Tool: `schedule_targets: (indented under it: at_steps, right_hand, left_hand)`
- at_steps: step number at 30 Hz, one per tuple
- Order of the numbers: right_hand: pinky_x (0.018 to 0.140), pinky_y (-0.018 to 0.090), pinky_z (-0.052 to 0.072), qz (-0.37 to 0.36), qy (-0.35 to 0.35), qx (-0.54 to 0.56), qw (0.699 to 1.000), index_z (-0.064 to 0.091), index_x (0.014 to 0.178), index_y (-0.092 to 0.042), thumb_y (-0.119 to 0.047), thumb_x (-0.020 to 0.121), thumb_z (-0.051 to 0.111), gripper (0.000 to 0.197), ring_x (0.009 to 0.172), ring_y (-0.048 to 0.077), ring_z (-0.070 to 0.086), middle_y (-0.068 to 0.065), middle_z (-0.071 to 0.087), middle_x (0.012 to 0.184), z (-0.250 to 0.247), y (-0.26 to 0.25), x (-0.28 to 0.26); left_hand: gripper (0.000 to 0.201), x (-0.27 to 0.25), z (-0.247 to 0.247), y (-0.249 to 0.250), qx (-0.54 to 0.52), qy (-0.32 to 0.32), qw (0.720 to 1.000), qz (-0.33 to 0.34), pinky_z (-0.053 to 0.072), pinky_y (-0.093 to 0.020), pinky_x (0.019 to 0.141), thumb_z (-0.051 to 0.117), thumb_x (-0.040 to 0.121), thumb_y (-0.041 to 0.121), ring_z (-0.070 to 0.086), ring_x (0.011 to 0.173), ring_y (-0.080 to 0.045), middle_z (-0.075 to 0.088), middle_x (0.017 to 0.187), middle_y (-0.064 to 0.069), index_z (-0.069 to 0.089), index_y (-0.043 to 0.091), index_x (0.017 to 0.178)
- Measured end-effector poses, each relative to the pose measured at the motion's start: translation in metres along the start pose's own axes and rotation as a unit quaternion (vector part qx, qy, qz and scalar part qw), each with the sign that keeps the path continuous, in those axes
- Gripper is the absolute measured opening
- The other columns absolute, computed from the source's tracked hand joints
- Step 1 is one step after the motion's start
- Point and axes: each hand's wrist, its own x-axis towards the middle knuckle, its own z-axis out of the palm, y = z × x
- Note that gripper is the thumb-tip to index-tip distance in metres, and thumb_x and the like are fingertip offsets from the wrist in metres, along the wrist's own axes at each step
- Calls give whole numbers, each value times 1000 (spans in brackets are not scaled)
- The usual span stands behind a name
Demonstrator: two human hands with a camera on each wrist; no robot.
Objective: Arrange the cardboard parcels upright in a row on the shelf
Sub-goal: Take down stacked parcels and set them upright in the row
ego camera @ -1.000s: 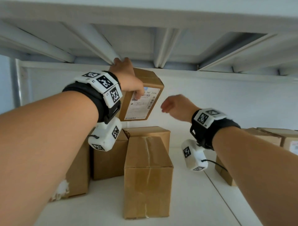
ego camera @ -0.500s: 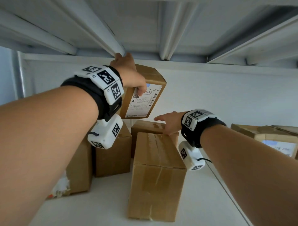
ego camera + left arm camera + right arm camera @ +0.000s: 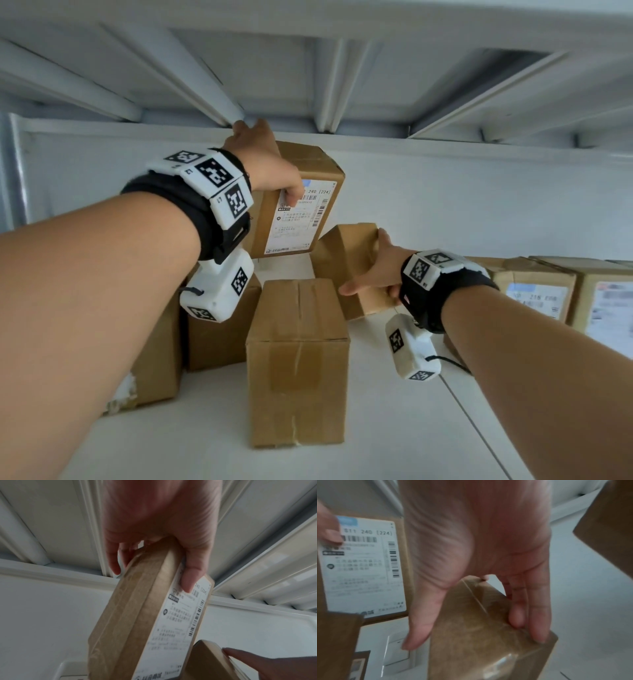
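My left hand [image 3: 270, 164] grips a labelled cardboard parcel [image 3: 301, 219] by its top end and holds it upright in the air, close under the shelf above; the thumb presses on the white label [image 3: 173, 615]. My right hand [image 3: 366, 267] grips a plain brown parcel [image 3: 346, 257] from its right side, thumb on one face and fingers [image 3: 537, 631] on the other. That parcel [image 3: 488, 642] is tilted at the back of the white shelf [image 3: 394, 428], just right of the labelled one. A taped parcel [image 3: 298, 359] stands upright in front of both.
Two more brown parcels [image 3: 219, 339] [image 3: 157, 363] stand at the left, partly behind my left arm. Labelled parcels [image 3: 537, 294] [image 3: 606, 308] line the right. The ribbed underside of the upper shelf [image 3: 325, 85] is close overhead. A white wall closes the back.
My right hand dropped from mid-air onto the plain parcel at the back, took hold and tilted it up toward the right. The left hand kept the labelled parcel raised.
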Motion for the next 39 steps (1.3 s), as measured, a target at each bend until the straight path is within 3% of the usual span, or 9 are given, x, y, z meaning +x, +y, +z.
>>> schedule_targets:
  at_steps: [2,5,8,10,13,18,24,34,39]
  right_hand:
    - [93,48,50,-5,-2,0,1000,-29,146,-34,-62,46,84,154,74,26,51,16,59,127,1,2,-4]
    - [94,52,51,-20,8,0,1000,-30,144,-37,-63,42,85,156,94,32,65,14,63,128,-2,5,-6]
    - [83,47,58,-45,62,26,997,16,147,-35,-53,55,82,115,94,32,68,11,66,116,-12,8,-18]
    - [64,34,58,-60,149,10,987,56,105,-16,-51,68,70,52,78,27,69,5,66,86,-24,8,-25]
    - [48,22,40,-64,204,-33,976,55,61,-11,-46,76,58,38,57,19,57,1,56,60,-34,4,-31]
    - [64,28,56,-93,165,4,982,68,80,-8,-21,82,52,21,67,18,68,3,72,73,-34,-1,-35]
    - [107,35,38,-163,41,-132,977,31,149,-27,-10,88,58,69,135,23,43,0,42,150,-34,-2,-33]
    - [97,35,45,-178,36,-194,964,53,133,-24,-48,66,81,76,119,21,53,-3,57,121,-42,-16,-29]
    - [98,36,40,-178,4,-181,967,33,142,-28,-61,61,80,100,123,19,46,-3,49,139,-37,-20,-27]
  left_hand:
    - [115,-4,3,4,-2,-5,1000,5,46,-47,98,87,49,28,43,127,-34,30,145,-16,28,14,146]
    - [115,-9,8,10,-2,-16,1000,12,47,-46,97,87,49,26,44,126,-34,31,144,-15,28,13,146]
    - [114,-12,10,13,3,-23,1000,14,48,-46,96,86,50,22,44,126,-35,28,145,-15,27,14,147]
    - [111,-13,12,12,6,-25,1000,12,48,-47,96,86,50,21,44,125,-35,30,142,-15,28,13,145]
    - [111,-16,14,7,11,-26,1000,7,48,-48,97,87,48,23,44,125,-36,31,140,-15,30,14,143]
    - [112,-16,15,2,5,-23,1000,-9,48,-48,97,88,49,24,45,124,-35,31,140,-15,30,14,144]
    - [111,-12,17,2,-1,-23,1000,-15,48,-47,96,88,50,26,46,123,-35,32,140,-14,30,14,144]
    - [113,-5,16,-2,11,-4,1000,-19,48,-50,96,89,48,28,46,123,-35,32,140,-13,30,15,144]
    - [112,-4,15,-4,-5,9,1000,-20,49,-49,95,88,47,30,47,123,-35,32,141,-14,31,16,143]
